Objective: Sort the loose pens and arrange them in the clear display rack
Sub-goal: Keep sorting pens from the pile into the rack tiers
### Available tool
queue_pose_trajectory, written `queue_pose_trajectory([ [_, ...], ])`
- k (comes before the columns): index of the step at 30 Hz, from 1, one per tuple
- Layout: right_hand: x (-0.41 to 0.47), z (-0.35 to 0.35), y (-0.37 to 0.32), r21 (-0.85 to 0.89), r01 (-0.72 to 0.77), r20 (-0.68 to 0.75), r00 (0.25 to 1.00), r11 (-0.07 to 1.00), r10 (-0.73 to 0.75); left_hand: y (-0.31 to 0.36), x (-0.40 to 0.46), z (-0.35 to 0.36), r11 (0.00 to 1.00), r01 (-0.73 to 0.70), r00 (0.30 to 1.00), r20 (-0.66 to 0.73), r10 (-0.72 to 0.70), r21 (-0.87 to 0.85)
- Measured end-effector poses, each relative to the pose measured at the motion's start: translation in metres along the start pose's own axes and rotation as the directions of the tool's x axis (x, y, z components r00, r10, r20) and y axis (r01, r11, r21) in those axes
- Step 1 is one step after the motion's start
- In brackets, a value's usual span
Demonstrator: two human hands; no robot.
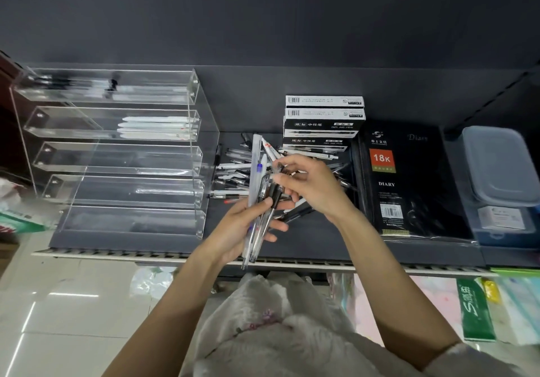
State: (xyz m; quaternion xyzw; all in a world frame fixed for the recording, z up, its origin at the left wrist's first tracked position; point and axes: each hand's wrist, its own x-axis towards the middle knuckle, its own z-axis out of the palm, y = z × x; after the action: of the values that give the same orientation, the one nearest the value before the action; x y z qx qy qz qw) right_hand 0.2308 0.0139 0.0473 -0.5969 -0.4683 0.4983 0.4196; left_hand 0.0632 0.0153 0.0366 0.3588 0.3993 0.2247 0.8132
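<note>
A pile of loose pens [233,172] lies on the dark shelf between the clear display rack [117,154] and the pen boxes. My left hand [248,224] grips a bundle of clear pens [257,189] that stands nearly upright over the shelf's front part. My right hand [309,186] pinches the top of a black-grip pen [274,198] within that bundle. The rack has several tiers: white pens [157,128] lie in the second tier, dark pens [73,84] in the top one, and one clear pen [163,192] in the fourth.
Stacked gel-pen boxes [324,122] stand behind the pile. A black diary [406,180] lies to the right, then a grey lidded container [496,166]. The shelf's front edge [117,255] runs below the rack. Packaged goods [476,312] hang lower right.
</note>
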Motion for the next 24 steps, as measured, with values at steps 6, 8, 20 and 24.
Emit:
queue_pose_trajectory([
  [6,0.012,-0.005,-0.006,-0.109,0.021,0.068,0.998,0.994,-0.013,-0.006,-0.004,-0.006,0.997,0.013,0.994,0.112,-0.004,-0.08],
  [8,0.019,-0.007,-0.011,-0.096,0.04,0.136,0.99,0.995,-0.026,-0.007,-0.007,-0.01,0.997,0.018,0.989,0.151,-0.006,-0.075],
  [20,0.038,-0.019,-0.035,-0.292,0.227,0.277,0.95,0.929,-0.145,-0.003,-0.01,-0.01,0.999,0.017,0.979,0.204,-0.007,-0.044],
  [24,0.035,-0.02,-0.035,-0.265,0.199,0.2,0.968,0.943,-0.148,0.001,-0.004,-0.008,1.0,0.016,0.984,0.18,-0.014,-0.006],
])
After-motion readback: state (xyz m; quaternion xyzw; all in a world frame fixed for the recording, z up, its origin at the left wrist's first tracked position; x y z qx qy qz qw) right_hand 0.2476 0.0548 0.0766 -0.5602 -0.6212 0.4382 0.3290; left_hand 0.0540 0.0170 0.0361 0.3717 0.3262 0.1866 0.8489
